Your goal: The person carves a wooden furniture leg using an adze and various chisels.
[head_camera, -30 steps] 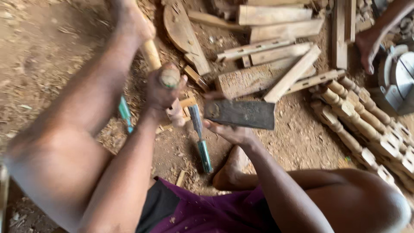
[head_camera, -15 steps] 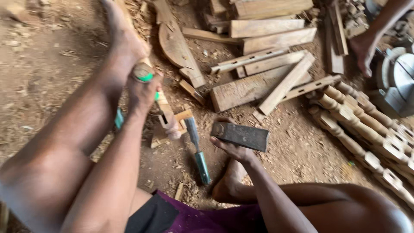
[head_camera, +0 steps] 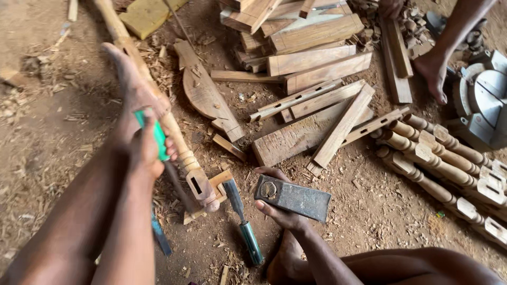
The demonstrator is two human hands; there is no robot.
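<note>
My left hand (head_camera: 147, 154) grips a green-handled chisel (head_camera: 156, 136), its blade pointing down beside a turned wooden post (head_camera: 179, 150) with a rectangular slot near its end. My bare foot (head_camera: 132, 87) presses on that post farther up. My right hand (head_camera: 277, 208) holds a dark, heavy metal block (head_camera: 293, 198) by its underside, a little right of the post's end and apart from it. A second green-handled chisel (head_camera: 244, 224) lies on the dirt between my hands.
A pile of planks and slats (head_camera: 311, 47) lies at the top centre, and a curved board (head_camera: 206, 97) is beside the post. Several turned spindles (head_camera: 449, 163) lie at right. Another person's foot (head_camera: 433, 74) and a grey machine (head_camera: 486, 100) are at top right.
My right hand has drawn the metal block back toward me, away from the post. My left hand with the chisel has shifted left and lower along the post. The view has tilted.
</note>
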